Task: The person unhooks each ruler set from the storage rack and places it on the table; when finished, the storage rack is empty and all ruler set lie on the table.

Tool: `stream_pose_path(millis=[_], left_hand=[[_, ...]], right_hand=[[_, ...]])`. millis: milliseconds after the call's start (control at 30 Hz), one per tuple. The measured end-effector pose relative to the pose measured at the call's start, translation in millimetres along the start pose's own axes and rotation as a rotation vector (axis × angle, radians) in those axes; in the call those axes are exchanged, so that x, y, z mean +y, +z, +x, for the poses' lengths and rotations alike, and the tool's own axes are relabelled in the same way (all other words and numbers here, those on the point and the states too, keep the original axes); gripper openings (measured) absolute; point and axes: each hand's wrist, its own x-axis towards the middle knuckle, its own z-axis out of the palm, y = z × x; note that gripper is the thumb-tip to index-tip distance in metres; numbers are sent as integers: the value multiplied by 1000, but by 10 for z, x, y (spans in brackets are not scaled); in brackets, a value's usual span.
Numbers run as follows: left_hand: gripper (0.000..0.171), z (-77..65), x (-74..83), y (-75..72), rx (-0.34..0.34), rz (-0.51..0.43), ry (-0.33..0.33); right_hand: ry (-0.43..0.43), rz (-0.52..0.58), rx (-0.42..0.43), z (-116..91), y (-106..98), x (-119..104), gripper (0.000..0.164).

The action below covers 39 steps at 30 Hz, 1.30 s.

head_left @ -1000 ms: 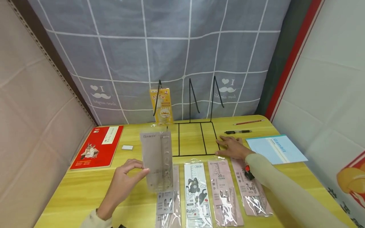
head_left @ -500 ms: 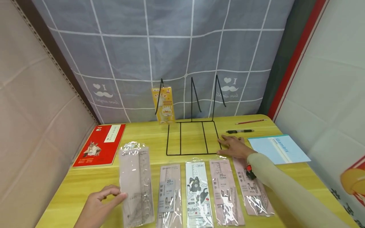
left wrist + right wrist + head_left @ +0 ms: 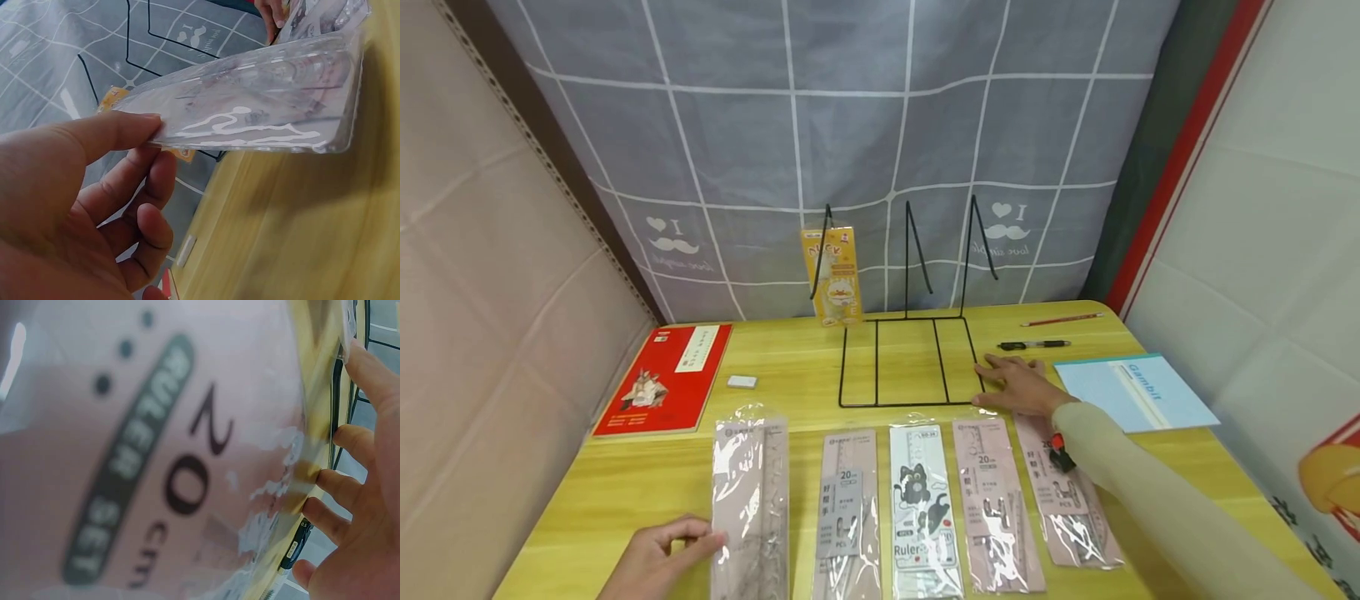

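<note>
My left hand point(image 3: 658, 557) pinches the left edge of a pink ruler set in a clear sleeve point(image 3: 749, 500), thumb above and fingers below. In the left wrist view that ruler set point(image 3: 262, 100) is tilted, with a gap over the yellow table point(image 3: 294, 219). My right hand point(image 3: 1017, 387) rests with spread fingers at the right side of a black wire rack point(image 3: 910, 405). Beneath the right wrist lies another pink ruler set point(image 3: 1067, 508), its "20 cm" print point(image 3: 187, 481) filling the right wrist view. A yellow duck package point(image 3: 835, 279) hangs on the rack's left hook.
Between the hands lie two pink ruler sets, one point(image 3: 847, 517) left and one point(image 3: 997, 508) right of a white cat ruler set point(image 3: 925, 508). A red book point(image 3: 664, 379) and a white eraser point(image 3: 742, 382) are at left. Right stand a pen point(image 3: 1033, 344), pencil point(image 3: 1062, 319) and blue notebook point(image 3: 1135, 396).
My left hand has brought the pinched ruler set left and down, from near the rack to beside the row. The right hand stays at the rack.
</note>
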Motion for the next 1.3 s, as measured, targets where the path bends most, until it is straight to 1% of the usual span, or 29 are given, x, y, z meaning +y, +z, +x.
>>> stream_pose_path(millis=[100,133,200,267,300,333,367,400,433,500,567,633,733,833,1033,1300], left_hand=[[22,33,-2,49,-16,6,13],[21,45,-2,70,-14,8,17],[17,67,-14,116,7,15,50],[10,83,-32,172,57,23,129],[7,88,-43,203,94,31,185],[8,90,-55,232,129,46,234],[11,94,-71,257,168,81,290],[13,100,-83,278,200,115,331],[14,105,-97,295,226,155,362],[15,117,-120,316,253,222,382],[14,136,-139,327,261,267,383],[14,153,-153,341,268,276,387],[14,169,-177,363,290,290,417],[13,176,-191,375,288,305,416],[14,197,-193,371,233,316,367],[18,197,-128,342,169,326,292]], right_hand=[[2,5,1,4,5,4,87],[1,4,2,5,6,4,87],[10,4,1,11,8,5,87],[6,-5,4,11,10,-1,87],[5,-10,6,13,11,-3,87],[9,-12,5,12,12,-6,87],[12,-15,4,12,12,-9,87],[11,-16,6,11,12,-12,87],[8,-19,6,9,12,-14,87],[9,-22,5,7,13,-17,86],[8,-22,6,5,12,-20,86],[5,-24,5,3,10,-22,86],[0,-25,8,0,8,-19,87],[-5,-25,11,-4,6,-17,86],[-8,-23,12,-21,1,-29,86],[-1,-12,11,-28,-1,-25,86]])
